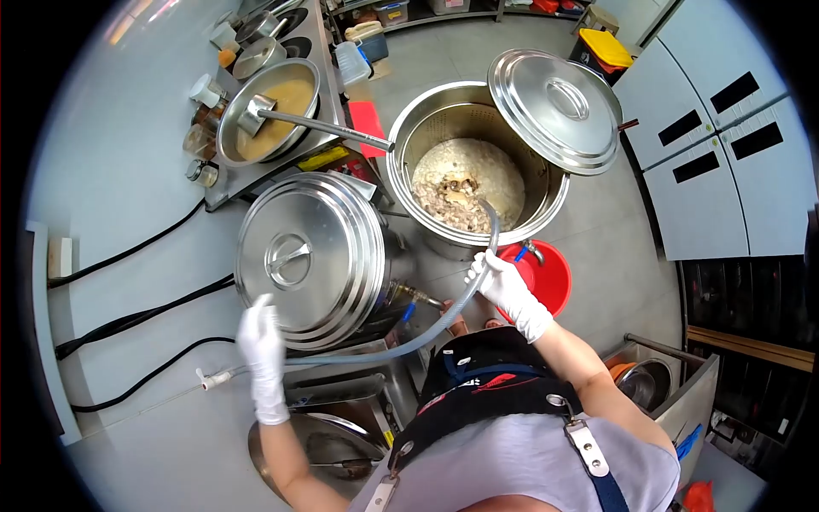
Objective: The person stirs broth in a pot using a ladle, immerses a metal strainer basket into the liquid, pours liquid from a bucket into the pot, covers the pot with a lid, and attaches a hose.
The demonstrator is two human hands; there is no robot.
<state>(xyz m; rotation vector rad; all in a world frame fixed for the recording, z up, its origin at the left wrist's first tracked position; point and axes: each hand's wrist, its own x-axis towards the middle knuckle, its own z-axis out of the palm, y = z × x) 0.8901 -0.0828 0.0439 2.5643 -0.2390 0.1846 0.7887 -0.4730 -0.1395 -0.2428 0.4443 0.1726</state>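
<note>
My right hand [510, 290], in a white glove, is closed around a grey flexible hose [418, 345]. The hose's end reaches over the rim of a large open steel pot [553, 209] and into the pale, chunky contents [461, 181] with brown pieces. My left hand [263, 346], also gloved and slightly blurred, is raised beside a second steel pot with its lid [334, 243] on; its fingers look extended, with nothing visible in them. Behind this hand, the hose runs toward a white tap fitting [215, 380] on the wall.
A steel lid [553, 141] leans across the open pot's right rim. Below the pot's spigot sits a red basin [550, 277]. A ladle [328, 130] rests in a wide pan [223, 141] of brown liquid, its handle sticking out. A sink [375, 435] lies below my left arm.
</note>
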